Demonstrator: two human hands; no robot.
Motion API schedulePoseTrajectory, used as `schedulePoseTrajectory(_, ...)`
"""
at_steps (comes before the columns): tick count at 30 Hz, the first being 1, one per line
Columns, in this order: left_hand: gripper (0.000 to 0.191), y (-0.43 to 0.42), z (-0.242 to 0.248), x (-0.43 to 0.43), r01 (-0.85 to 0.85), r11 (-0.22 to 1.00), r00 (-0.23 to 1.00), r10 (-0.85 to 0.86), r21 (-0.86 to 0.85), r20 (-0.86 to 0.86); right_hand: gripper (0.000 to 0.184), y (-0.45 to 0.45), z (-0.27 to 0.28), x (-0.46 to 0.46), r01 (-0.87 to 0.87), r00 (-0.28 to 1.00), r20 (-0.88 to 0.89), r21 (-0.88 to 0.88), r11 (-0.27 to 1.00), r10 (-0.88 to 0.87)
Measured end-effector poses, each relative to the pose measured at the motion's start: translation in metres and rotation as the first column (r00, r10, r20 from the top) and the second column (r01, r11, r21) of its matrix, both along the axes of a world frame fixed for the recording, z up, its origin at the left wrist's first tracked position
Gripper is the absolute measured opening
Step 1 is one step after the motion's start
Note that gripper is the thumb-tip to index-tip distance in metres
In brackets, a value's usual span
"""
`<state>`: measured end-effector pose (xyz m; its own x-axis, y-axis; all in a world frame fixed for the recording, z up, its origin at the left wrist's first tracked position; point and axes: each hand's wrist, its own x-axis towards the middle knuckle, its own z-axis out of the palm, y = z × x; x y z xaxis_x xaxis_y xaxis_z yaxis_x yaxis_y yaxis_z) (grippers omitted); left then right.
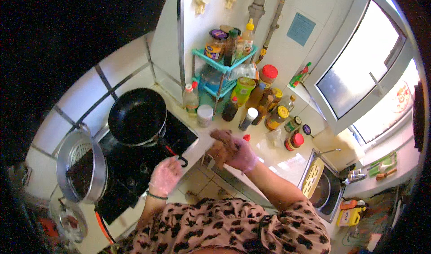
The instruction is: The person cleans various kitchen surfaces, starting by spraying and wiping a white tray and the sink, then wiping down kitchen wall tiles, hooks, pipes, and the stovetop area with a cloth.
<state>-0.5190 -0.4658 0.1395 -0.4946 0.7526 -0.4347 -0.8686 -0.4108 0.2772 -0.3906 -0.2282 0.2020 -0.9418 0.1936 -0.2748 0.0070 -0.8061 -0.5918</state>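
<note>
My left hand (165,175), in a clear plastic glove, is beside the hooked end of the black-and-red handle (171,151) of a black frying pan (137,116); whether it touches the handle cannot be told. The pan stands on a black glass cooktop (181,131). My right hand (239,153), gloved too, is shut on a brown piece of food (220,146), blurred, which hangs over the counter's front edge. A white-capped seasoning jar (248,118) and a small red object (246,137) lie just beyond that hand.
A steamer pot with holes (99,173) stands left on the cooktop, above a glass lid (69,220). Bottles and jars crowd the back counter around a turquoise rack (219,65). At the right are a sink (303,173) with a yellow strainer (313,178) and an open window (363,58).
</note>
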Motion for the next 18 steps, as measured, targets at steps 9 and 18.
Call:
schedulePoseTrajectory(9,0.017,0.013,-0.015,0.123,0.207,0.978,0.978,-0.207,-0.016,0.011,0.045,-0.008,-0.104,0.252,-0.069,0.897,-0.413,-0.486,0.871,-0.16)
schedulePoseTrajectory(18,0.02,0.13,0.003,0.288,0.632,0.768,0.774,-0.631,-0.107,0.041,0.046,-0.001,-0.15,0.438,0.32,0.918,-0.036,-0.521,0.791,-0.394)
